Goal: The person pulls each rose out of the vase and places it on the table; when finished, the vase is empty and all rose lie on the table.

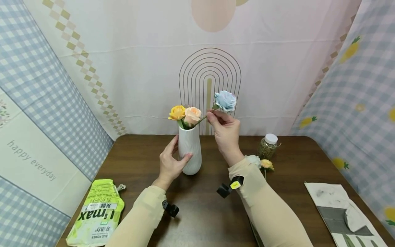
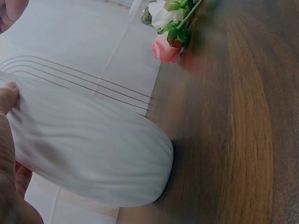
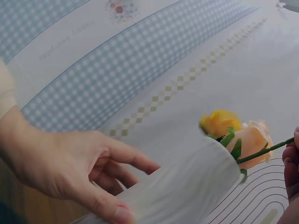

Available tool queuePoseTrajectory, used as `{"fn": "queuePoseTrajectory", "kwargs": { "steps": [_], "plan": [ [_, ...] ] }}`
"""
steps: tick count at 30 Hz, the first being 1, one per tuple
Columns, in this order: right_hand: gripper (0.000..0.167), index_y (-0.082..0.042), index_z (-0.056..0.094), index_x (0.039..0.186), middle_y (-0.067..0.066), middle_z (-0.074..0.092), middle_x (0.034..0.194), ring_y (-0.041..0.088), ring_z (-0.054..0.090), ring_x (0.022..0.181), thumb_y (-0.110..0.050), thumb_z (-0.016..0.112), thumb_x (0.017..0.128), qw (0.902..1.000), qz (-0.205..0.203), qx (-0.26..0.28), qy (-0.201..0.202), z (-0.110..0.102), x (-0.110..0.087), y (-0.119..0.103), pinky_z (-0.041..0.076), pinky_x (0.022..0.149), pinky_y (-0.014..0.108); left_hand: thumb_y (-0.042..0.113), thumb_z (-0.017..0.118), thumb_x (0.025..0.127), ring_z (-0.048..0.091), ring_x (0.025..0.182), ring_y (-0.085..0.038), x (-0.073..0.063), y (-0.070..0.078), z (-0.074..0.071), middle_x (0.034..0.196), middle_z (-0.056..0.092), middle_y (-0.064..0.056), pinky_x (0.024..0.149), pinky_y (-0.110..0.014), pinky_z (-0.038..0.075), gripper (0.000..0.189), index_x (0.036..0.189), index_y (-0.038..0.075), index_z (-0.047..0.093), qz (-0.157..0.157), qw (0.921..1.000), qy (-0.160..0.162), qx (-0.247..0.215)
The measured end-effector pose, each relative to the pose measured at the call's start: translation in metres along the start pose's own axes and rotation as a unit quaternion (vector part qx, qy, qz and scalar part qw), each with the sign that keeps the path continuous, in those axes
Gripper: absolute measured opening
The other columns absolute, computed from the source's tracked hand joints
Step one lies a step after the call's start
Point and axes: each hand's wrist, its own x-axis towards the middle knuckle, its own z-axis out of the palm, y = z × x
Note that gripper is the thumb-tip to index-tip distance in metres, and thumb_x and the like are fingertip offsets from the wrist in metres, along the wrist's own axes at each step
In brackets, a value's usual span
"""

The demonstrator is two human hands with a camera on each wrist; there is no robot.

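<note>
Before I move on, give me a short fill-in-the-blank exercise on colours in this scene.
1. The right grip holds a rose coloured ____.
2. The left grip holds a vase coloured ____.
3. In the head view, just left of the peach rose, the flower in the vase is ____.

Missing words: blue; white; yellow.
</note>
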Motion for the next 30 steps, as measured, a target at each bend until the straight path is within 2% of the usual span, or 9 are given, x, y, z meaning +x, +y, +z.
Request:
{"fn": "queuePoseTrajectory", "kwargs": {
  "steps": [4,11,15,19,22,25,28,30],
  "plan": [
    [0.024,-0.017,0.076,0.081,0.005,0.073,0.086,0.013,0.067,0.069,0.007,0.073,0.080,0.9995,0.007,0.029,0.015,-0.003,-0.002,-0.004,0.056,0.065,0.025,0.016,0.088,0.070,0.063,0.106,-0.028,0.001,0.001,0.000,0.129,0.059,-0.012,0.083,-0.044,0.054,0.079,0.139,0.006,0.049,0.000,1.0000,0.000,0.000],
    [0.028,-0.017,0.076,0.083,0.008,0.073,0.087,0.016,0.068,0.072,0.010,0.069,0.081,0.9984,-0.001,0.057,-0.006,0.000,-0.001,-0.015,0.057,0.066,0.026,0.011,0.090,0.066,0.063,0.103,-0.033,0.001,-0.001,0.001,0.126,0.060,-0.017,0.080,-0.047,0.055,0.081,0.136,0.000,0.050,0.008,0.9999,0.006,0.000],
    [0.030,-0.016,0.076,0.083,0.010,0.073,0.087,0.016,0.068,0.073,0.013,0.067,0.082,0.9975,-0.011,0.068,-0.017,0.002,-0.002,-0.020,0.057,0.067,0.027,0.011,0.090,0.066,0.063,0.104,-0.031,0.001,-0.001,0.002,0.125,0.060,-0.016,0.081,-0.046,0.055,0.082,0.137,0.001,0.050,0.008,0.9999,0.007,0.004],
    [0.026,-0.013,0.075,0.082,0.007,0.073,0.087,0.017,0.068,0.073,0.012,0.067,0.082,0.9980,0.002,0.060,-0.022,0.001,-0.005,-0.017,0.057,0.067,0.028,0.016,0.088,0.069,0.063,0.106,-0.025,0.001,0.000,0.000,0.127,0.060,-0.011,0.083,-0.041,0.055,0.080,0.139,0.007,0.049,-0.001,0.9999,0.004,0.013],
    [0.015,-0.005,0.074,0.085,0.005,0.072,0.086,0.019,0.067,0.074,0.008,0.068,0.084,0.9990,0.004,0.035,-0.027,-0.001,-0.008,-0.014,0.057,0.069,0.028,0.019,0.087,0.072,0.062,0.107,-0.024,0.000,-0.001,0.000,0.129,0.059,-0.009,0.084,-0.041,0.055,0.079,0.140,0.009,0.049,-0.002,0.9999,0.000,0.012],
    [0.006,0.004,0.072,0.090,0.008,0.071,0.088,0.023,0.066,0.076,0.004,0.068,0.085,0.9991,-0.013,0.008,-0.039,-0.004,-0.009,-0.014,0.056,0.072,0.030,0.018,0.087,0.072,0.063,0.107,-0.026,0.000,-0.002,0.001,0.129,0.059,-0.010,0.083,-0.043,0.055,0.078,0.140,0.008,0.049,-0.004,1.0000,-0.002,0.008],
    [0.008,0.005,0.071,0.093,0.011,0.070,0.092,0.022,0.065,0.079,0.001,0.066,0.088,0.9984,-0.026,-0.008,-0.049,-0.007,-0.007,-0.016,0.055,0.075,0.030,0.014,0.088,0.069,0.062,0.107,-0.030,0.000,-0.001,0.001,0.129,0.059,-0.014,0.083,-0.047,0.054,0.080,0.138,0.003,0.049,-0.002,1.0000,0.001,0.004],
    [0.009,0.006,0.069,0.094,0.013,0.068,0.094,0.019,0.064,0.082,0.000,0.064,0.090,0.9980,-0.031,-0.014,-0.053,-0.009,-0.005,-0.019,0.054,0.078,0.031,0.009,0.088,0.068,0.062,0.106,-0.034,0.002,0.006,0.001,0.128,0.058,-0.019,0.082,-0.050,0.054,0.079,0.136,-0.001,0.049,-0.001,1.0000,0.002,0.002]
  ]
}}
